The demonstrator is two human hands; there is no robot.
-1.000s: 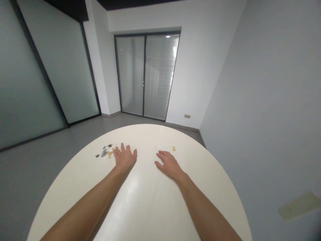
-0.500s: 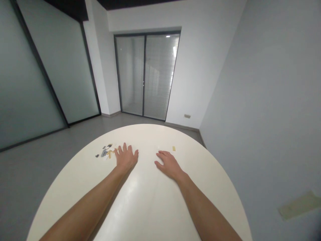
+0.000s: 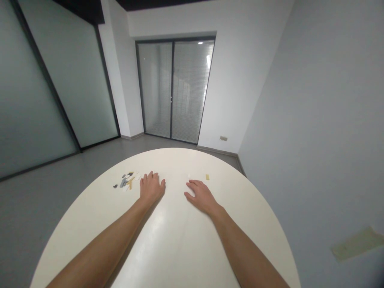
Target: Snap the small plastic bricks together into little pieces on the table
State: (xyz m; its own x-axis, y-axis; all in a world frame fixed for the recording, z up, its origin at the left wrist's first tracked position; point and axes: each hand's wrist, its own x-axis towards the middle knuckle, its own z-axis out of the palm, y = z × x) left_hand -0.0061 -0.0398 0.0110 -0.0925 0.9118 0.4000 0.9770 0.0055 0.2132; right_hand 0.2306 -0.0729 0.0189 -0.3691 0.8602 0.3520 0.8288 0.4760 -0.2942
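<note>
Head view: your left hand (image 3: 151,189) lies near the pieces (image 3: 123,183), your right hand (image 3: 202,197) near the yellow scrap (image 3: 207,177), fingers (image 3: 193,182) parted.

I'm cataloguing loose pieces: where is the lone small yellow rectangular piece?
In the head view, the lone small yellow rectangular piece lies on the round white table, slightly right of centre, just beyond the right hand.

No txt, nos. or signs legible: bits (image 3: 123,183) on far L of table (image 3: 180,248) too small to tell; yellow pc. (image 3: 207,177) on its far R, tape (image 3: 357,244) R of it, door (image 3: 156,92) behind it showed nothing readable.
</note>
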